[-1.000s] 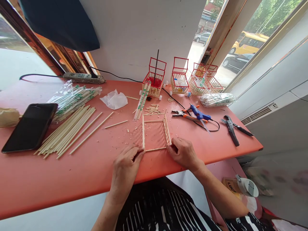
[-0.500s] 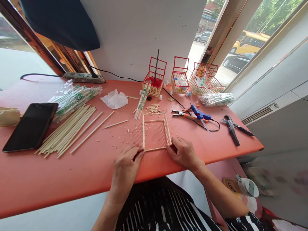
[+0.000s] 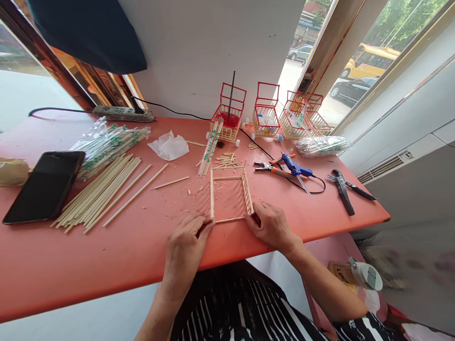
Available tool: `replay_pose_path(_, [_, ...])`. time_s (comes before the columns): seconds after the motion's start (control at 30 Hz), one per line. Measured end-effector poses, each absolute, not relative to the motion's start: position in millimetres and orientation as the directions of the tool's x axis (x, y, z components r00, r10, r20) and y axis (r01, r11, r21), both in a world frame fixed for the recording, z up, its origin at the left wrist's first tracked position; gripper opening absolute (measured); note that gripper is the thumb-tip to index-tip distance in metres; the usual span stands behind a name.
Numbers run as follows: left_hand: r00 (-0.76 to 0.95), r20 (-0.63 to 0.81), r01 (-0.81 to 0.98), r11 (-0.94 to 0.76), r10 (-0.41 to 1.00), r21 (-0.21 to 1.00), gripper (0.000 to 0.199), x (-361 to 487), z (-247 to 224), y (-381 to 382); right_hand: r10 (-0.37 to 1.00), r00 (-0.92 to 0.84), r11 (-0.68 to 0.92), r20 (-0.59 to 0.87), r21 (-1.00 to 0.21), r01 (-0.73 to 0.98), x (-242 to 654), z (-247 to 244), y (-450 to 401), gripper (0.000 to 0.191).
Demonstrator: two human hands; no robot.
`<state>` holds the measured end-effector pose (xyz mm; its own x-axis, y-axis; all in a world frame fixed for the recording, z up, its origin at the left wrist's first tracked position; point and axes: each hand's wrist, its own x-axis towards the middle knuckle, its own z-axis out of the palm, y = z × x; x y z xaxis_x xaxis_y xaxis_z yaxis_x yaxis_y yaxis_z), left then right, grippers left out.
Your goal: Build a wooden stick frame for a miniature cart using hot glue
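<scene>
A small frame of wooden sticks (image 3: pixel 230 219) stands on the table near its front edge, with slatted left and right sides joined by crosspieces. My left hand (image 3: pixel 188 237) pinches its near left corner, fingers closed. At the near right corner, my right hand (image 3: pixel 270 226) grips the frame between thumb and fingers. Behind the frame lie short cut stick pieces (image 3: pixel 227 160) and wood crumbs. Chopsticks in printed plastic sleeves (image 3: pixel 210 149) lean on a small red-edged stick cart (image 3: pixel 229 121). My fingers cover both near corners.
Loose sticks (image 3: pixel 101 194), wrapped chopsticks (image 3: pixel 110 144) and a phone (image 3: pixel 44 187) lie at left, near a crumpled tissue (image 3: pixel 168 146). To the right are a blue glue gun (image 3: pixel 295 166) with its cord, orange-handled pliers (image 3: pixel 265 166) and black pliers (image 3: pixel 343 189). More stick carts (image 3: pixel 266 118) stand behind.
</scene>
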<state>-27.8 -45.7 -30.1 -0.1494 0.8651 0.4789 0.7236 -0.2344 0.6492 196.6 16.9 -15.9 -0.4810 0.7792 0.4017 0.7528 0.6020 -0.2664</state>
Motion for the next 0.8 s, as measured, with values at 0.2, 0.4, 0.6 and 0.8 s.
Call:
replay_pose_path(0.2, [-0.149,0.483,0.728,-0.235,0.863,0.644,0.018,-28.8,-30.7,-45.8,0.787,-0.494,0.608,0.369,-0.327,0.724,197.8,-9.1,15.1,0.025])
replay_pose_path(0.4, [-0.151,0.462,0.728,-0.217,0.874,0.650,0.020,-30.5,-32.4,-46.1,0.786,-0.518,0.615,0.338,-0.337,0.713,201.0,-7.7,13.1,0.021])
replay_pose_path(0.6, [-0.155,0.451,0.714,-0.216,0.879,0.666,0.021,-29.3,-30.0,-46.1,0.803,-0.474,0.581,0.362,-0.297,0.757,196.0,-11.1,11.7,0.021])
replay_pose_path(0.8, [-0.174,0.442,0.705,-0.202,0.880,0.680,0.021,-27.9,-29.2,-46.0,0.817,-0.459,0.558,0.350,-0.276,0.783,192.6,-9.4,8.9,0.022])
